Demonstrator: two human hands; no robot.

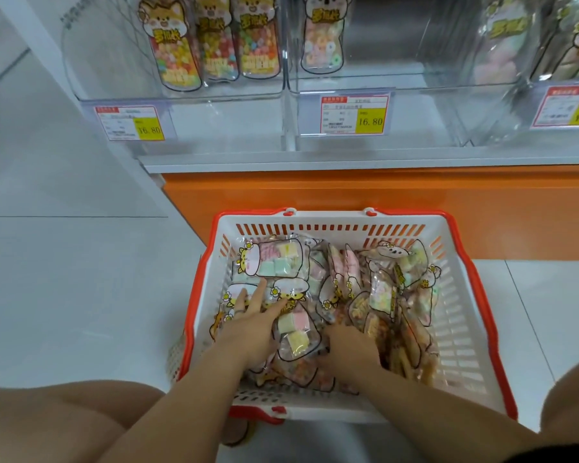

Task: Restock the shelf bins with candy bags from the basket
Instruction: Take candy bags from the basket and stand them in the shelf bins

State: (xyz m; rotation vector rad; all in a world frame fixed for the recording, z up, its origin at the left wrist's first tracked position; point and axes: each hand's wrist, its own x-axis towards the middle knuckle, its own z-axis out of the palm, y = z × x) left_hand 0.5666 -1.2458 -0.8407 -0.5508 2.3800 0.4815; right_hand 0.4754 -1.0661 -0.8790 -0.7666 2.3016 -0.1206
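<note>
Head view: the basket (448,355) sits on the floor (81,295) at 6 o'clock, just beside the orange shelf base (348,192). It is heaped with candy bags (281,262) of several kinds, pastel marshmallow ones toward its 9 o'clock side and orange-brown ones toward 3 o'clock. The left hand (251,319) lies flat on the pastel bags, fingers straight and spread, gripping nothing. The right hand (351,349) is knuckles-up near the basket's centre with its fingers sunk out of sight among the bags, so I cannot tell whether it pinches one. The shelf bins (231,125) stand at 12 o'clock, well apart from both hands; the left one holds three upright bags and the middle bin (398,81) holds a lone bag (321,38) at its 9 o'clock side. No bag has left the heap, so the sorting and picking seems only begun. The likeliest slip is a mismatch: the kinds lie jumbled and overlapping, and a blind grab could pull a wrong flavour for the bin. The glossy film may also slide from a loose hold, or neighbours may lift along and spill over the rim. Dropping bags in carelessly could topple the lone bag.
</note>
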